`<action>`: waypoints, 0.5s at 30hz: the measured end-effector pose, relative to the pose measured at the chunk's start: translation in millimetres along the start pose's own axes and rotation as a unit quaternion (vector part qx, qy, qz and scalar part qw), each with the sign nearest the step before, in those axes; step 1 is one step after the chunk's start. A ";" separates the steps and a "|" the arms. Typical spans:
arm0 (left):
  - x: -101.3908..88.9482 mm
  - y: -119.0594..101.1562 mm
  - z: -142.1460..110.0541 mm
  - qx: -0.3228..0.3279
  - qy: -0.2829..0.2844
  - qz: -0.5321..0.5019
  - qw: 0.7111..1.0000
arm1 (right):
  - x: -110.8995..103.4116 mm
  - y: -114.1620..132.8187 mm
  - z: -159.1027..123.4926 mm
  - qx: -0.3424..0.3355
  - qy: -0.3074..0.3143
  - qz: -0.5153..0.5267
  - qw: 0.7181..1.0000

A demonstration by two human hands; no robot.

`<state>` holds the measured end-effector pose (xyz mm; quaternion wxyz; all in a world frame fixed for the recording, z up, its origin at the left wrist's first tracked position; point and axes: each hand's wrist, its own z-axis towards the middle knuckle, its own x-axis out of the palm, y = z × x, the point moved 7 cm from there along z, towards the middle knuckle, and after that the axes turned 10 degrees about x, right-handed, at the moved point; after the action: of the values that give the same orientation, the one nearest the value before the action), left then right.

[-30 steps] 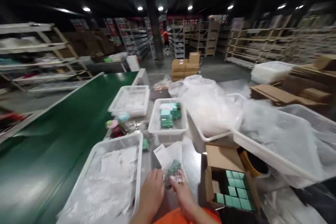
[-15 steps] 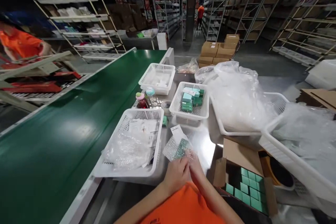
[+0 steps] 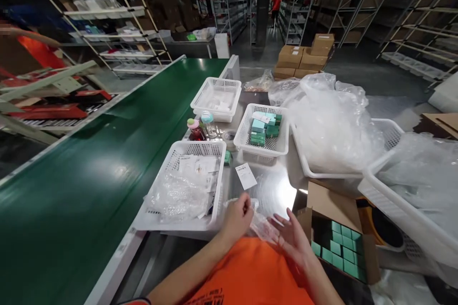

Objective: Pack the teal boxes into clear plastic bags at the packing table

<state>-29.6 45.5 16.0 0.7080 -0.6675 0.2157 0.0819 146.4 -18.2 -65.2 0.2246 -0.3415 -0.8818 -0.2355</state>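
My left hand (image 3: 238, 214) is closed with curled fingers over the near edge of the steel table; what they hold, if anything, is hidden. My right hand (image 3: 292, 236) is open, its fingers spread apart, beside a crumpled clear bubble-wrap bag (image 3: 264, 227). The bag lies between my hands, close to my orange shirt. A printed white slip (image 3: 246, 176) rests flat on the table just beyond my left hand. No green box shows between my hands.
To the left stands a white basket (image 3: 213, 200) of bubble-wrapped packs beside a green conveyor (image 3: 118, 162). Ahead, another basket (image 3: 284, 145) holds small green boxes. Two bottles (image 3: 196, 131) stand nearby. At right are a carton (image 3: 332, 200) of green boxes and bins of plastic bags (image 3: 336, 128).
My hands have moved apart, and the right one has opened. The green box in bubble wrap is no longer visible. The white slip now lies alone on the table.
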 end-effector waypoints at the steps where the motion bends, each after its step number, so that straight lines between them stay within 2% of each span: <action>1: 1.1 -7.7 -1.9 0.016 0.005 0.025 1.000 | 6.7 -13.7 6.4 0.062 0.038 0.003 0.997; 3: -1.0 -16.9 -4.8 0.027 0.003 0.068 0.997 | 26.9 -31.1 11.6 0.111 0.114 0.003 0.987; 5: -2.1 -18.1 -6.9 0.021 0.021 0.106 0.994 | 45.9 -34.8 11.1 0.091 0.144 -0.014 0.985; 7: 6.1 -14.8 -10.7 0.021 0.093 0.135 0.986 | 61.8 -33.7 8.4 0.074 0.152 -0.064 0.984; 8: 13.7 -14.8 -14.0 0.040 0.139 0.139 0.980 | 67.1 -32.2 7.8 0.068 0.148 -0.089 0.983; 11: 40.3 -24.7 -29.4 0.153 0.258 0.147 0.942 | 70.3 -29.7 15.5 0.066 0.108 -0.142 0.982; 13: 51.1 -30.2 -37.0 0.198 0.289 0.163 0.922 | 63.5 -29.6 28.3 0.058 0.066 -0.176 0.981; 15: 54.4 -32.4 -39.1 0.207 0.312 0.149 0.915 | 55.1 -28.2 43.2 0.036 0.037 -0.211 0.976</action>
<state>24.4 -5.3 22.3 0.7066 -0.4580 0.5345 -0.0728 79.6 15.2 -76.1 0.2140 -0.1304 -0.9331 -0.2579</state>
